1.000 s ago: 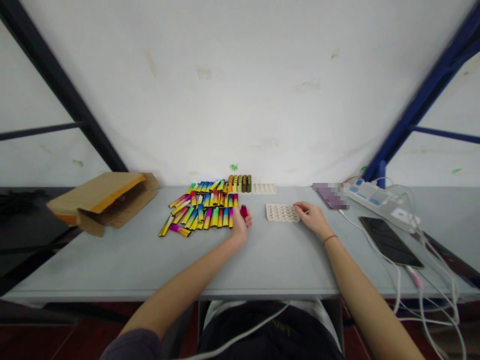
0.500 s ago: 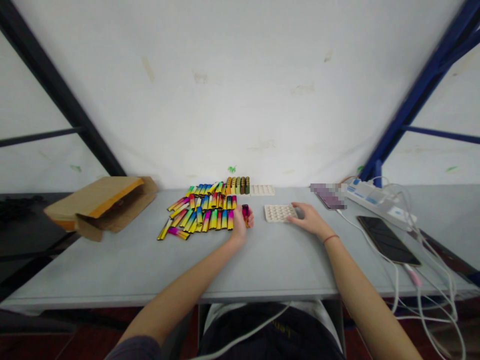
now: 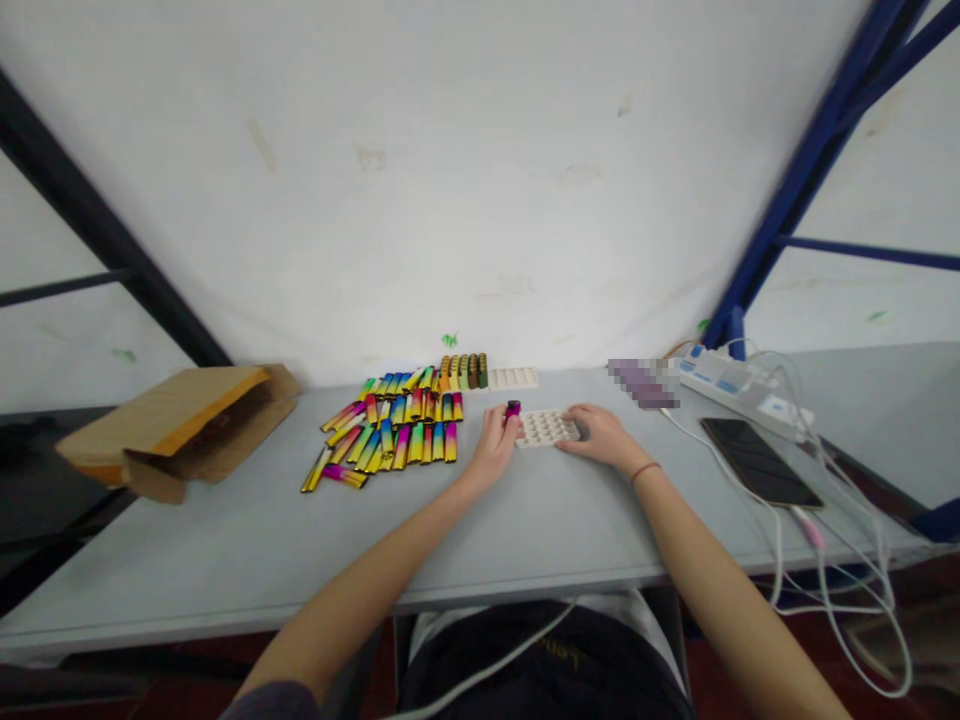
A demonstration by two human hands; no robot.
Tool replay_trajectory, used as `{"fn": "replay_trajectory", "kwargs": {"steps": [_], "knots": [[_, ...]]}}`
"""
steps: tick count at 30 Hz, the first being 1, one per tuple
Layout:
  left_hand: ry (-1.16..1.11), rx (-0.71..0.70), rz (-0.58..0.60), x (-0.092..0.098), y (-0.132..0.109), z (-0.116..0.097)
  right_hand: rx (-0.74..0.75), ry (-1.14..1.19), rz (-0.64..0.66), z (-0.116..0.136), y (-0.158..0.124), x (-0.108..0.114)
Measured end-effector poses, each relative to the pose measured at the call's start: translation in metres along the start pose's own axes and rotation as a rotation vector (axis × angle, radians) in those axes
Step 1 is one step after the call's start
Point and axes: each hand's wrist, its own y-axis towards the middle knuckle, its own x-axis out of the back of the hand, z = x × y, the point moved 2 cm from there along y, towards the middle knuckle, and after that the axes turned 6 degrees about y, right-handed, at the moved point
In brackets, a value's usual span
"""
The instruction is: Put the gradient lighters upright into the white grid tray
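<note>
Left hand [image 3: 491,445] pinches 1 lighter [image 3: 513,409] at the tray [image 3: 547,429] edge

The lighter stands roughly upright, long axis vertical, with the fingertips closed on its lower part, right over the tray's left end. The tray lies directly right of this hand, at its fingertips, long side running left to right. The right hand [image 3: 600,438] rests on the tray's far end, fingers apart and laid flat, gripping nothing, so the tray sits between the 2 hands and the left hand is the one at the lighter. A pile [image 3: 390,428] of more lighters lies flat just left of the left hand, and a 2nd tray [image 3: 514,378] sits beyond its fingertips
</note>
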Motion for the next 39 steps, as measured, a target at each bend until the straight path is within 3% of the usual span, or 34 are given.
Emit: {"fn": "replay_trajectory", "kwargs": {"steps": [6, 13, 25, 32, 36, 39], "knots": [[0.052, -0.05, 0.024, -0.021, 0.035, 0.003, -0.019, 0.128, 0.108, 0.008, -0.003, -0.003], [0.159, -0.086, 0.144, -0.047, 0.057, -0.002, -0.08, 0.256, 0.114, 0.004, -0.004, -0.005], [0.354, -0.194, 0.248, -0.053, 0.066, -0.008, -0.065, 0.37, 0.09, 0.002, -0.002, -0.008], [0.487, -0.23, 0.298, -0.059, 0.072, 0.001, -0.042, 0.358, 0.068, 0.001, -0.002, -0.009], [0.621, -0.276, 0.324, -0.045, 0.07, -0.006, -0.038, 0.341, 0.078, 0.0, -0.002, -0.008], [0.874, -0.224, 0.113, -0.008, 0.063, -0.015, -0.059, 0.328, 0.095, 0.0, -0.002, -0.007]]}}
